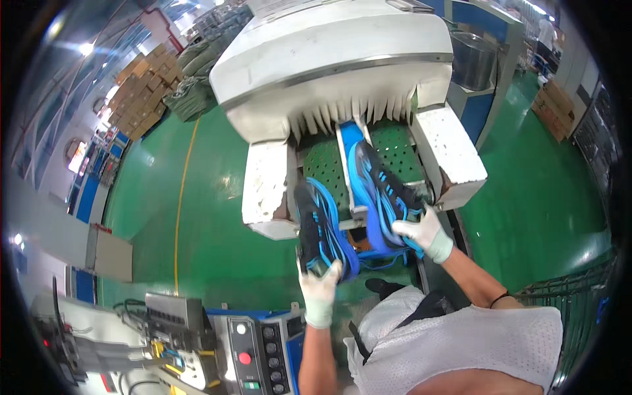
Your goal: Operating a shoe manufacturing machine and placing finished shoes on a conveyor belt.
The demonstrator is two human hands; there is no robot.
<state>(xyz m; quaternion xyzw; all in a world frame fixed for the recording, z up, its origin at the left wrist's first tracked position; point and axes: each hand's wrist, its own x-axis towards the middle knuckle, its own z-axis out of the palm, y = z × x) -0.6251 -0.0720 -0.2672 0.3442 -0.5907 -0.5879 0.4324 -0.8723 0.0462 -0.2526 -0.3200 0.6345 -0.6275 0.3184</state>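
Both my hands wear white gloves. My left hand [320, 289] grips the heel end of a black and blue sneaker [309, 227], its toe pointing at the machine opening. With its fingers round the heel end of another black and blue sneaker [387, 187], my right hand [428, 235] holds that one farther in, its toe over the bed's blue middle strip [352, 135]. Both sneakers lie tilted on their sides, blue soles toward the right on the left one and toward the left on the right one. A green perforated bed [324, 164] lies beneath them.
A white machine hood [336, 39] with a hanging fringe [336, 118] spans the bed, between white side blocks [268, 184]. A control box [245, 355] with buttons stands at lower left. Cartons [145, 89] are stacked far left; a metal drum [473, 60] sits at right.
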